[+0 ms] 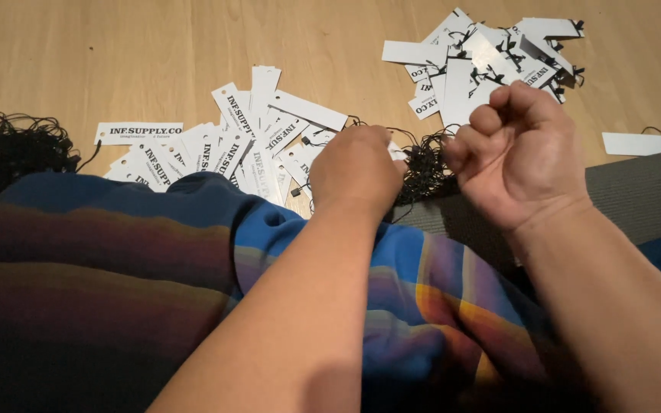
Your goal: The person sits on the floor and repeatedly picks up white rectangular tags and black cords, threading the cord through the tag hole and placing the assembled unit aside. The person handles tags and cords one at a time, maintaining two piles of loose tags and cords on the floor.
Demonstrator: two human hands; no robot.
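On the wooden floor point(78, 53), my left hand point(355, 167) pinches into the black string pile point(426, 164), just right of the white tags point(216, 149). My right hand point(518, 149) is a closed fist beside the strings.

White rectangular tags, black print: unstrung pile point(223, 145) left; strung pile point(491, 57) upper right; 1 stray tag point(635, 143) right.

Far pile of white rectangular paper tags with black strings point(491, 61) sits up top on the light wooden floor point(116, 53). One lone white tag point(636, 143) lies off to the side by a grey mat point(644, 195). Big black string tangle point(9, 149) at the other edge, and a striped blue-orange cloth point(116, 260), probably clothing, fills the foreground.
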